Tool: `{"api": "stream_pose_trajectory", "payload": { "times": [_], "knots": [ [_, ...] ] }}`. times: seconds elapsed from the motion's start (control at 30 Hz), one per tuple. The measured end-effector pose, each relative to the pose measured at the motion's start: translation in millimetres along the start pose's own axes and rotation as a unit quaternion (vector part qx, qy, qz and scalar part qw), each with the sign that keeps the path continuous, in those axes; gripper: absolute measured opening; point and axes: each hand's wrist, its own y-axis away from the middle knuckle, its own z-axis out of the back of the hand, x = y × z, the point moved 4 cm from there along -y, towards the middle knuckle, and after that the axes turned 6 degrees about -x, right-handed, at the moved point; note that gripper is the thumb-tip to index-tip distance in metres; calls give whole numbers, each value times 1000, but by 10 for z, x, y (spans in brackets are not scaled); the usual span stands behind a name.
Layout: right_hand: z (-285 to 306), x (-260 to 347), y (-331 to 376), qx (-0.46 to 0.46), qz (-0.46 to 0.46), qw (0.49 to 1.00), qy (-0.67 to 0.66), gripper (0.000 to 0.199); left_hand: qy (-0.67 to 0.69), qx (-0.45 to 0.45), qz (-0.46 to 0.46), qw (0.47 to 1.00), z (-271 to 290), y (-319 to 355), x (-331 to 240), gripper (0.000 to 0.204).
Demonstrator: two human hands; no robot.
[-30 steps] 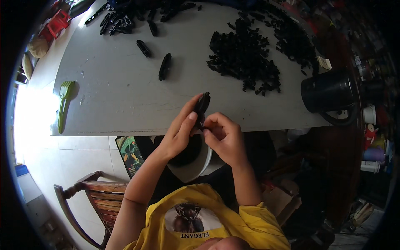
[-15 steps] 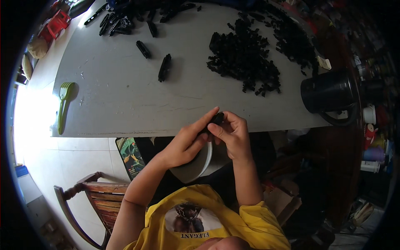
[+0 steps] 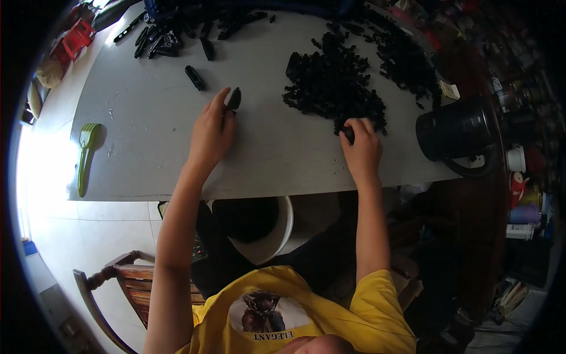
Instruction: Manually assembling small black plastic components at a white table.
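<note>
My left hand (image 3: 211,134) reaches over the grey table, its thumb and fingers closed around a slim black oblong piece (image 3: 234,98) that sticks out beside the fingertips. Just beyond lies another black oblong piece (image 3: 194,78). On the right, my right hand (image 3: 362,147) is at the near edge of a heap of small black pieces (image 3: 324,79). Its fingers curl round a dark piece (image 3: 348,135), whose exact shape I cannot make out. A white-rimmed bucket (image 3: 289,219) with a dark inside stands below the table edge, between my legs.
More oblong black pieces (image 3: 159,42) are gathered at the far left, and a second heap (image 3: 407,62) lies at the far right. A green fork (image 3: 87,156) rests near the left edge. The black mug (image 3: 454,131) stands at the right; a wooden chair (image 3: 132,271) is lower left.
My hands were together over the bucket, holding a small black piece. They have parted: the left moved forward and left to the oblong piece, the right forward to the heap.
</note>
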Motion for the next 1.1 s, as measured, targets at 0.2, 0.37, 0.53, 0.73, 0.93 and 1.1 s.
{"api": "stream_pose_trajectory", "payload": {
  "times": [0.2,0.37,0.53,0.73,0.93,1.1],
  "knots": [
    [-56,-219,-60,-28,-31,991,-131,11,545,144,326,759,-47,340,-285,43],
    [-34,-208,5,162,-311,817,-458,9,632,199,331,672,-113,512,-519,44],
    [87,65,154,172,-339,759,-529,11,617,223,303,691,-119,533,-740,47],
    [109,641,376,214,-320,664,-641,12,629,221,265,696,-137,599,-781,47],
    [51,827,475,167,-291,692,-640,9,542,188,152,805,-97,585,-901,55],
    [137,906,478,121,-305,693,-642,9,505,172,114,838,-66,604,-874,59]
  ]
}}
